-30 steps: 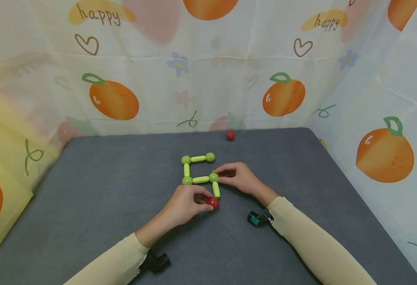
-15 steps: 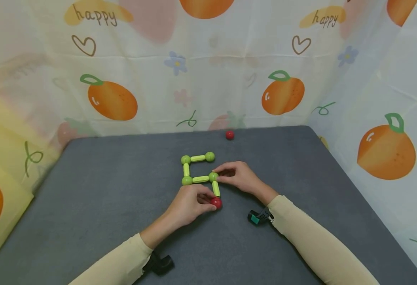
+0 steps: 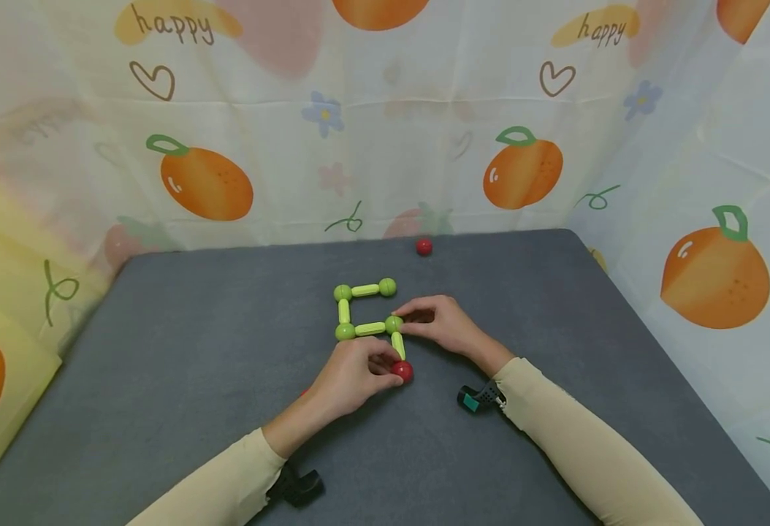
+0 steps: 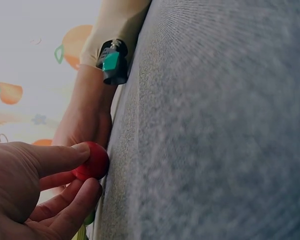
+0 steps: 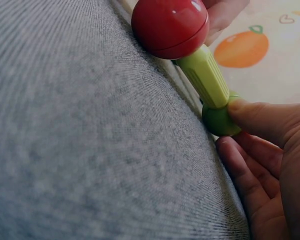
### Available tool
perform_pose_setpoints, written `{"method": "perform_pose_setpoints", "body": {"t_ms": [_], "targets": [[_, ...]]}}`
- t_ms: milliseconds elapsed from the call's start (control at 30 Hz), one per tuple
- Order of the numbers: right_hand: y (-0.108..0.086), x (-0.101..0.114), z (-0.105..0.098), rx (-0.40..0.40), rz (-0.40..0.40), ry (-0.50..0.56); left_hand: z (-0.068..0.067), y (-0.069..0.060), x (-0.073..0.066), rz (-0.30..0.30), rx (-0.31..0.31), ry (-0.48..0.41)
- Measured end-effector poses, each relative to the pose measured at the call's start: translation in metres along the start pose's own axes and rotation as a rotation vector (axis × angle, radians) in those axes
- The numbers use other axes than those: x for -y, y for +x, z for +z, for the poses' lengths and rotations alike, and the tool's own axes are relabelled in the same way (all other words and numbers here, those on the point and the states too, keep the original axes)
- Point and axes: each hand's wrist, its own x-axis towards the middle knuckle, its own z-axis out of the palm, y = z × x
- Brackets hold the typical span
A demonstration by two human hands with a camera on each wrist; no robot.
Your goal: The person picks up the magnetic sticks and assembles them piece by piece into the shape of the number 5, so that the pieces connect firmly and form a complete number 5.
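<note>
My left hand (image 3: 352, 374) pinches a red ball (image 3: 402, 372) between thumb and fingers at the near end of a light-green rod (image 3: 398, 345). In the right wrist view the red ball (image 5: 167, 27) meets that rod's end (image 5: 206, 77). At the rod's other end, a green ball (image 3: 394, 324) is pinched by my right hand (image 3: 446, 326). From this ball another rod (image 3: 370, 329) leads left to a green corner ball (image 3: 345, 332). A further rod (image 3: 343, 311) rises to a second corner ball (image 3: 342, 293), and a top rod (image 3: 365, 290) ends in a green ball (image 3: 388, 287).
A loose red ball (image 3: 424, 247) lies near the far edge of the grey table (image 3: 227, 314). A bit of something red (image 3: 304, 391) peeks out behind my left wrist, mostly hidden. A fruit-printed cloth (image 3: 280, 168) hangs behind the table.
My left hand has moved slightly right with the red ball, bringing it against the rod's near end. A red bit has come into sight behind the left wrist. My right hand stays put.
</note>
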Motion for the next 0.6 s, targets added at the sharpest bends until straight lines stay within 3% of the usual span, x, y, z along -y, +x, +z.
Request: {"method": "perform_pose_setpoints", "body": {"t_ms": [233,600], "targets": [[0.008,-0.03,0.001,-0.001,0.01,-0.018,0.0,0.003,-0.003,0.004,0.002,-0.002],[0.007,-0.032,0.001,0.02,0.001,-0.002,0.0,0.001,-0.002,0.012,0.006,-0.01]]}}
